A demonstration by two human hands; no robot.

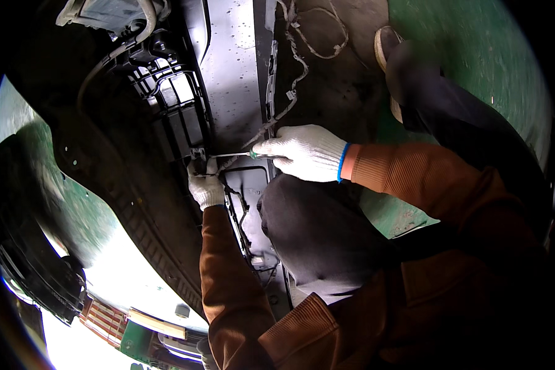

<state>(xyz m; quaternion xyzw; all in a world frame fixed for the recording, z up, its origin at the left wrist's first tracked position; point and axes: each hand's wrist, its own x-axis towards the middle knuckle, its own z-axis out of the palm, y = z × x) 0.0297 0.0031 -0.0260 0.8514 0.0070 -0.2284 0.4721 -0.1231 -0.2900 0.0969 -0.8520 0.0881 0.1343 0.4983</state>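
Observation:
Both my hands wear white knit gloves and come out of brown ribbed sleeves. My right hand [305, 151] is closed on the green handle of a screwdriver [237, 155], whose thin metal shaft points left. The tip meets a fastening point on a black plastic car bumper part [179, 117] with a grille. My left hand [205, 185] grips the edge of that black part right beside the screwdriver tip. A loose wiring harness [293, 74] runs along the part above my right hand.
I crouch on a green floor [475, 43], my dark-trousered knee [314, 228] just below my right hand and my shoe [385, 52] at the top right. A long dark bumper shell [123, 203] curves across the left. Bright daylight and stacked things show at the lower left.

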